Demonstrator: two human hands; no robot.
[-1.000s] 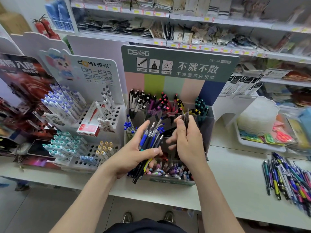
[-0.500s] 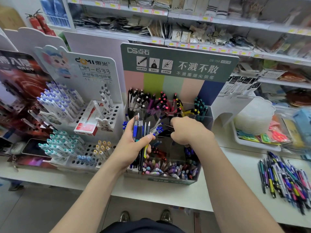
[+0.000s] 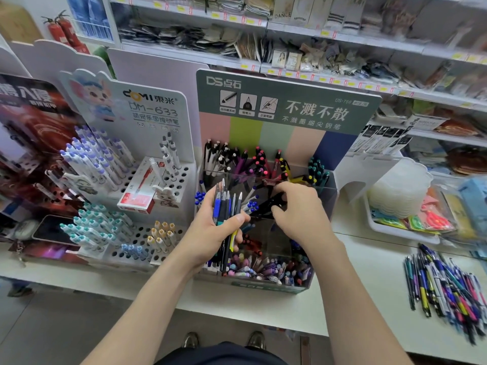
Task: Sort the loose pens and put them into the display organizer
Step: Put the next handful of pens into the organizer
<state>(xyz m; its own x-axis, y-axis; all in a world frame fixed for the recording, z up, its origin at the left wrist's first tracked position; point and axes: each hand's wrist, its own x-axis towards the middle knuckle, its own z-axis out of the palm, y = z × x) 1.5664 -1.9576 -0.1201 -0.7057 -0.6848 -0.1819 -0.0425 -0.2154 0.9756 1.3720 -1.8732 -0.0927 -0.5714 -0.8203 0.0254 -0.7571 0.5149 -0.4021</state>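
Head view: left hand [image 3: 210, 230] clenches a pen bundle [image 3: 224, 206], tips fanned above its fingers, likely as sorting stock, while right hand [image 3: 303, 214] curls its fingers round black pens [image 3: 266, 206], apparently seating them in the display organizer [image 3: 330, 192] just beneath.

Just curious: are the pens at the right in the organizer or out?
Out. The loose pens lie in a pile on the white counter, well apart from the display organizer.

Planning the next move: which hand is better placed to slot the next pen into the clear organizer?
Right. The right hand is over the clear plastic display organizer, pinching black pens there; the left hand is full, gripping a mixed-colour bundle of pens.
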